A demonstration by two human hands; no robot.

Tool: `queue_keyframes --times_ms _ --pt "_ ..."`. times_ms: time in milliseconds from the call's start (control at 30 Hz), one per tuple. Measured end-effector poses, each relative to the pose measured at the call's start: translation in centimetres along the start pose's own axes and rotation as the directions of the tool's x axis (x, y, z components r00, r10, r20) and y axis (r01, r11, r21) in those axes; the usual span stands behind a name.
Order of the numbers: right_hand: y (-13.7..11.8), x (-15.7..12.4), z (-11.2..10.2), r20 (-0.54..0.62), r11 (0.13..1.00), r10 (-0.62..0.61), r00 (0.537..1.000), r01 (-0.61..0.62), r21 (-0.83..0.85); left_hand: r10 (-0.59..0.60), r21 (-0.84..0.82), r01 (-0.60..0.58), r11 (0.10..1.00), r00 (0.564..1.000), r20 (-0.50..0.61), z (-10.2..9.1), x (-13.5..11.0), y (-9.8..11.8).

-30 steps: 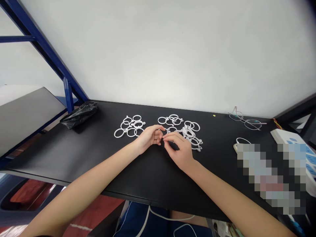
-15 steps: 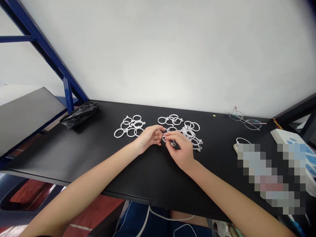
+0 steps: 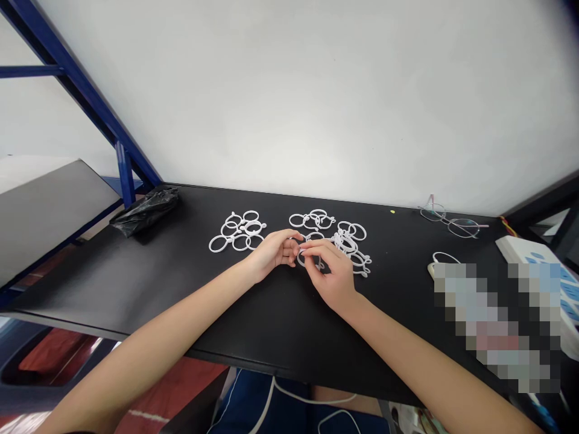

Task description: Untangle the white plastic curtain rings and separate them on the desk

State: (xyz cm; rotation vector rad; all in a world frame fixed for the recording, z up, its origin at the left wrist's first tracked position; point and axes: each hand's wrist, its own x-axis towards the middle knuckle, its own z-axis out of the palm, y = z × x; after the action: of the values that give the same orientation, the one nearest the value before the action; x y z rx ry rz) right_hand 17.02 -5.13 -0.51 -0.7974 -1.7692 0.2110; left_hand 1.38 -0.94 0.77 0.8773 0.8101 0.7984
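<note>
My right hand (image 3: 332, 271) is closed in a pinch, thumb against fingertips, on a white curtain ring (image 3: 300, 261) with a small eyelet. The ring hangs partly behind those fingers. My left hand (image 3: 277, 254) is half curled just to the left, palm turned toward the ring, with a gap between the thumb and the bent fingers. Its fingertips are very near the ring; whether they touch it is hard to see. Just beyond and right of my hands lies a tangled pile of white curtain rings (image 3: 346, 242). Another group of rings (image 3: 241, 242) lies behind my left wrist.
More rings (image 3: 318, 212) lie at the back of the black table (image 3: 253, 319). A black plastic bag (image 3: 147, 211) sits at the far left. On the right are eyeglasses (image 3: 464, 228), a blurred-out object with a cable, and a white power strip (image 3: 531, 256).
The right fingertips have shifted very slightly on the ring, which has turned a little. Both arms and the other rings stay in place.
</note>
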Motion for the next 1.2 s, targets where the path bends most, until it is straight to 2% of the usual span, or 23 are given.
queue_keyframes --times_ms 200,500,1200 --pt "0.16 -0.16 0.09 0.026 1.0 -0.008 1.0 0.007 0.024 0.01 0.011 -0.01 1.0 1.0 0.0 0.02 0.08 -0.13" --pt "-0.04 0.06 0.11 0.048 0.999 -0.024 0.999 0.022 0.043 0.041 0.122 -0.044 0.992 0.999 0.023 0.2 0.05 -0.42" --pt "0.13 -0.02 0.14 0.057 0.999 -0.018 0.998 0.015 0.048 0.041 0.146 -0.047 0.988 0.998 0.042 0.16 0.1 -0.54"
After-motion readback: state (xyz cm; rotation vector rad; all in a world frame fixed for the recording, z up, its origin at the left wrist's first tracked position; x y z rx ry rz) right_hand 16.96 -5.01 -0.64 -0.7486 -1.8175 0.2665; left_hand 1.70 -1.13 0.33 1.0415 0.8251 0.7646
